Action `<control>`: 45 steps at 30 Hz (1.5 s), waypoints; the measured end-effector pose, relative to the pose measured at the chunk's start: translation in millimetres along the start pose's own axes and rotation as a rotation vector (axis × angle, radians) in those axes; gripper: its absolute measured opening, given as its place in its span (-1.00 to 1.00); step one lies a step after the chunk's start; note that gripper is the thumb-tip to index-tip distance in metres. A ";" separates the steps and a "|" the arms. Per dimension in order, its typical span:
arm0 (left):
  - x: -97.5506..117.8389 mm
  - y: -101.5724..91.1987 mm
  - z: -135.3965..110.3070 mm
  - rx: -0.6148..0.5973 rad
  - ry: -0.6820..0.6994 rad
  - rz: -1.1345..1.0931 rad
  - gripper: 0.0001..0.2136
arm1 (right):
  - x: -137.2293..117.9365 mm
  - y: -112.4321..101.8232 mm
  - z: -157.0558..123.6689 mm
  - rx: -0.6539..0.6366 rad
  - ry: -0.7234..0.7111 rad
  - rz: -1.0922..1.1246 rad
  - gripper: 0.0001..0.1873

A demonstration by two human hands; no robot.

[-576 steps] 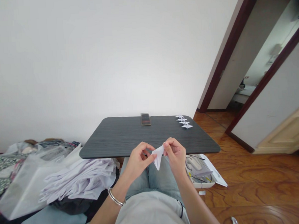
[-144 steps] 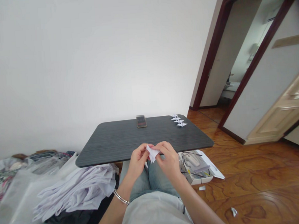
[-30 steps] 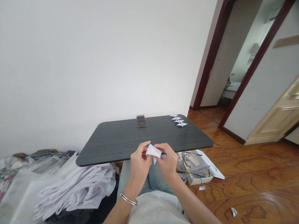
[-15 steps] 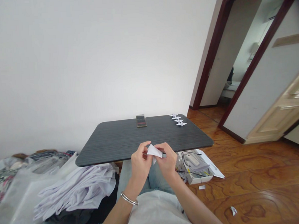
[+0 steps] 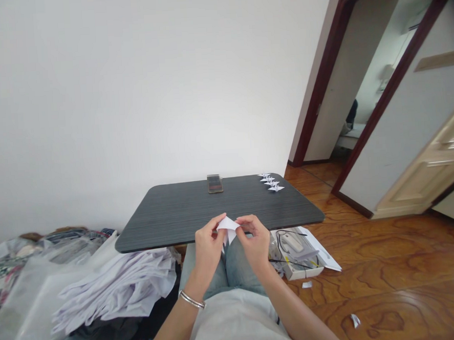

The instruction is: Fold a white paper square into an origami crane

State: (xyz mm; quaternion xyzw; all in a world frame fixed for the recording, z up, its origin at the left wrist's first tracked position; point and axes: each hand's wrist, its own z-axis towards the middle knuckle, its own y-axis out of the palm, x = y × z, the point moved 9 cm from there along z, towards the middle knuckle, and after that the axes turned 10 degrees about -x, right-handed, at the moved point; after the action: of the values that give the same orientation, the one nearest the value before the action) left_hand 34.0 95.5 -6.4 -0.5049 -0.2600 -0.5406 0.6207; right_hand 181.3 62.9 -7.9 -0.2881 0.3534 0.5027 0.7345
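Both my hands pinch a small folded white paper piece [image 5: 227,225] above my lap, just in front of the near edge of the dark table [image 5: 183,213]. My left hand [image 5: 208,245] grips its left side with thumb and fingers closed. My right hand [image 5: 254,240] grips its right side in the same way. A silver bangle [image 5: 191,299] sits on my left wrist. Several finished white paper cranes [image 5: 271,182] stand in a row at the table's far right corner.
A phone [image 5: 214,183] lies at the table's far edge. A heap of white sheets and bags [image 5: 103,288] lies to my left. An open white box with cables [image 5: 299,253] rests on the wooden floor at right, with paper scraps [image 5: 354,320] nearby. An open doorway [image 5: 361,105] stands at far right.
Over the last second my hands have turned the paper piece so its flap points up, and drawn slightly closer together. The table items have not moved.
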 end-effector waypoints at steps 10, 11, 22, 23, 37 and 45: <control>-6.1 1.4 0.6 -0.007 -0.036 -0.073 -0.63 | -3.1 10.8 3.3 -0.120 -0.040 0.127 -0.90; -6.8 1.4 0.5 -0.005 -0.041 -0.092 -0.62 | -2.3 11.9 3.5 -0.128 -0.037 0.150 -0.88; 4.9 -4.1 -3.1 0.051 -0.024 -0.012 -0.63 | 10.2 26.0 2.7 -0.214 0.079 0.483 -0.73; 6.5 -5.0 -3.3 0.056 -0.019 0.008 -0.63 | 10.8 26.5 2.4 -0.219 0.092 0.494 -0.75; 14.2 -3.7 -4.0 0.042 0.025 0.112 -0.65 | 8.9 34.5 1.6 -0.258 0.182 0.610 -0.77; 20.8 1.4 -5.8 0.030 0.061 0.119 -0.69 | 11.0 34.2 0.4 -0.199 0.180 0.591 -0.76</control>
State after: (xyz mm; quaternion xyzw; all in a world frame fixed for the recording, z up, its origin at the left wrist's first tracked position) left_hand 39.9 81.6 9.2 -0.4933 -0.2186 -0.5140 0.6668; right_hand 152.0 80.3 -18.8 -0.2868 0.4342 0.6988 0.4908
